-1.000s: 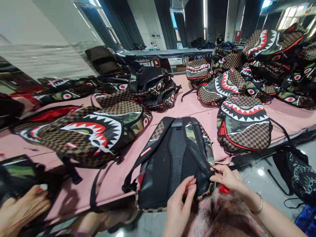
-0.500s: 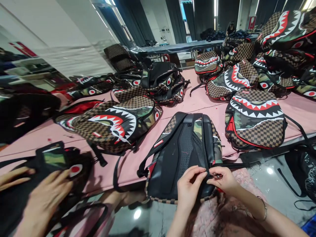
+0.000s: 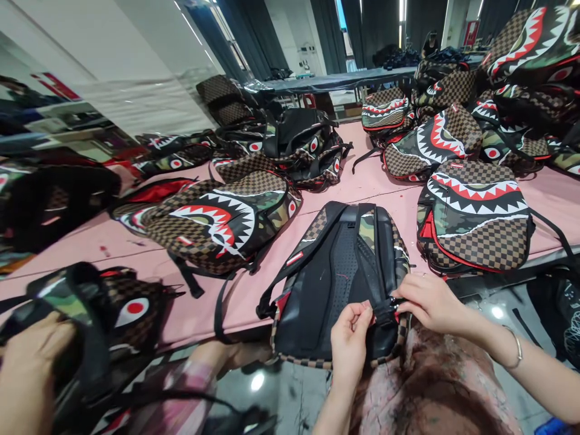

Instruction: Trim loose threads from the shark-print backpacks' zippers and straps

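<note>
A backpack (image 3: 342,284) with a brown checkered edge lies back side up in front of me, its black padded panel and shoulder straps showing. My left hand (image 3: 351,332) is closed in a pinch at the lower end of the right-hand strap (image 3: 385,311); what sits between its fingertips is too small to tell. On the other side of that strap, my right hand (image 3: 421,300) pinches the strap's end near a small dark buckle. A bracelet circles my right wrist.
Backpacks with shark-mouth prints lie on the pink table (image 3: 376,142), at left (image 3: 217,223) and right (image 3: 480,217). Another person's hand (image 3: 36,356) handles a dark backpack (image 3: 131,302) at the lower left. More bags are piled behind.
My right hand has moved up and outward, and the strap's end now shows between my hands. At the left, the other person's hand has lifted a strap of the dark backpack.
</note>
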Action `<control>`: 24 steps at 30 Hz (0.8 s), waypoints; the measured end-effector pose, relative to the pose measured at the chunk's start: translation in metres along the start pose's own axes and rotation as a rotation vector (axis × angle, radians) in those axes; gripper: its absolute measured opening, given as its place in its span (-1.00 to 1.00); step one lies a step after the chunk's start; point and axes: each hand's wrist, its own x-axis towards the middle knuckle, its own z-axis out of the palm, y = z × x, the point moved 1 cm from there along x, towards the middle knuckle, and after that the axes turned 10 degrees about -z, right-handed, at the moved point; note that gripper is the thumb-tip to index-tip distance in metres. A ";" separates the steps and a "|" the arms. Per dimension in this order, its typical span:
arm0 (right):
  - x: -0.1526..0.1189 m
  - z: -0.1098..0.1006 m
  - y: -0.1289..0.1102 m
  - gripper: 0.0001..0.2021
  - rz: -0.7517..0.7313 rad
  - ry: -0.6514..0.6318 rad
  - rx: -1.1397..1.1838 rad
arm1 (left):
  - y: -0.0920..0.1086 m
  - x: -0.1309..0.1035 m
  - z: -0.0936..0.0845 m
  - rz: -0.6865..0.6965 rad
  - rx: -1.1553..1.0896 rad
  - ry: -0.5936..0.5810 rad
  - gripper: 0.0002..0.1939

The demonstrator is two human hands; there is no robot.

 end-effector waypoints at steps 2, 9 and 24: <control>0.008 -0.006 -0.001 -0.81 -0.061 -0.072 -0.094 | 0.002 -0.001 0.001 0.014 0.019 0.002 -0.71; -0.003 0.008 0.007 -0.85 0.152 0.172 0.275 | 0.013 -0.005 0.004 -0.185 -0.302 -0.098 -0.67; -0.029 0.090 -0.016 -0.79 0.259 0.236 -0.098 | 0.035 0.041 -0.004 -0.119 0.623 -0.175 -0.61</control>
